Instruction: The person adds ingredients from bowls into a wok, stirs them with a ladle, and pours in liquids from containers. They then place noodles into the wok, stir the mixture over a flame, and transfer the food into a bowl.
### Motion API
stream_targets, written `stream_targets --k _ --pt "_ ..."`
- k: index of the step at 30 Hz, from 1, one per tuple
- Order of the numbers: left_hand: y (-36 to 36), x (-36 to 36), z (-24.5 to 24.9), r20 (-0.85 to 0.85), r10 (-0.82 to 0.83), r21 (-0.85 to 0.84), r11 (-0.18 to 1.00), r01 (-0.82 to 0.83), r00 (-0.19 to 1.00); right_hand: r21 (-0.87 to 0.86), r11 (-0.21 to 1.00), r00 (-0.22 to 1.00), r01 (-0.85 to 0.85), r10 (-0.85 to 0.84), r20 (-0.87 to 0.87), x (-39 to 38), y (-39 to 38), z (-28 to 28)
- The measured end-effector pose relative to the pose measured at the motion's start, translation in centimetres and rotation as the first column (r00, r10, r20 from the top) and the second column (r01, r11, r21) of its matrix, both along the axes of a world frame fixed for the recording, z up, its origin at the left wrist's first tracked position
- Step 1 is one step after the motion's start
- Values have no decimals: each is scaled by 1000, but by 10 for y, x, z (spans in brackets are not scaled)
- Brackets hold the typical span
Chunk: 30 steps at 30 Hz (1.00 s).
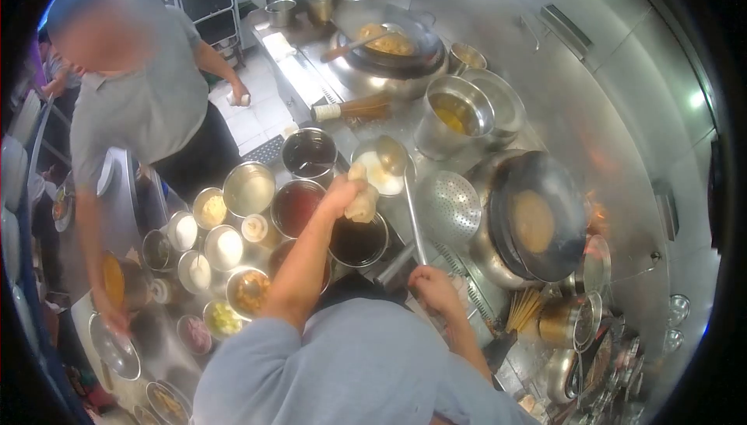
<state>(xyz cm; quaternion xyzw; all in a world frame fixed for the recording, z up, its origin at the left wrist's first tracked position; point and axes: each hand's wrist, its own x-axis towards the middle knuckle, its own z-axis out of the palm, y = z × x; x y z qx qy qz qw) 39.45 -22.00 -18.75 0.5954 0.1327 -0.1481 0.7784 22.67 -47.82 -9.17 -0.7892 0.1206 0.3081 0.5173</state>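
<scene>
Held out over the sauce pots, my left hand (344, 196) is closed on a crumpled beige cloth (362, 195). Below the cloth is a pot of dark sauce (359, 242). My right hand (436, 289) grips the end of a long-handled ladle (414, 215). The ladle's bowl is over a container of white contents (376, 174). Right of the ladle handle lies a perforated strainer (448, 206). Beyond it, a dark wok (547, 215) sits on a round burner, with something brownish in its middle.
Metal bowls of ingredients, one with white contents (223, 247), stand at the left. A co-worker (140, 106) stands beyond them, one hand by a metal bowl (115, 347). At the back are a second wok (389, 40), a bamboo brush (354, 108) and an oil pot (455, 114).
</scene>
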Motion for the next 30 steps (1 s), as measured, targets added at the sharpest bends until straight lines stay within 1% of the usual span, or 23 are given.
stream_targets --k 1,4,5,6,8,9,11,12,13,15,17,18,20,21,22,23,24,25,26,27,28,29,30 --pt "-2 0 3 3 -3 15 1000 3 1000 -2 1000 1000 1 -1 -15 -2 9 17" --pt "2 7 1 56 -7 52 999 4 998 -4 993 992 -122 122 31 -11 -10 11" --pt "2 3 11 56 -17 60 998 13 998 62 996 998 -60 61 -17 -8 -11 21" --pt "1 3 18 62 -29 67 997 25 998 60 997 999 -52 53 -6 -3 -8 19" --pt "-2 5 12 62 -49 97 994 43 997 60 998 999 -37 36 20 4 0 9" --pt "0 9 12 70 -52 116 992 44 996 90 996 998 -27 32 -54 3 3 18" --pt "6 10 7 83 -54 147 988 42 995 289 954 990 86 -50 -131 -4 -5 21" --pt "7 11 6 91 -58 160 986 43 994 379 914 981 147 -86 -172 -7 -11 25" --pt "10 11 2 108 -65 140 989 50 992 490 821 947 294 -182 -264 -10 -17 32" --pt "15 17 -14 40 -77 240 969 65 996 633 540 830 555 -305 -467 -13 -23 55" --pt "20 21 -23 -50 -107 349 930 118 993 689 512 858 513 -285 -427 -21 -29 59" --pt "23 18 -23 -33 -90 326 941 96 995 716 495 871 492 -282 -403 -26 -31 60" --pt "24 12 -20 4 -71 277 959 67 997 692 577 901 434 -279 -332 -33 -31 62" --pt "20 6 -8 64 -17 194 981 4 998 675 614 912 409 -282 -296 -37 -31 62" --pt "16 -3 3 114 38 104 993 -50 993 736 528 904 424 -288 -315 -41 -30 60" --pt "10 -11 18 75 122 -129 985 -112 990 790 434 897 433 -294 -330 -44 -29 55" --pt "7 -13 17 52 155 -387 914 -123 987 836 332 889 436 -307 -341 -47 -31 48" --pt "0 -18 31 -8 152 -532 836 -133 988 920 40 907 390 -192 -376 -51 -38 29" --pt "-5 -22 43 -24 95 -585 806 -91 995 920 -107 900 378 -192 -392 -60 -39 24" --pt "-9 -23 50 44 -65 -690 720 77 997 903 -250 896 349 -195 -400 -68 -35 21" --pt "-13 -27 61 38 -167 -709 690 144 985 872 -384 898 304 -191 -397 -74 -33 21" --pt "-18 -29 62 56 -212 -787 592 174 976 871 -447 921 204 -214 -326 -81 -34 22" --pt "-26 -38 73 -8 -171 -757 644 105 985 872 -457 902 175 -280 -328 -90 -40 27"
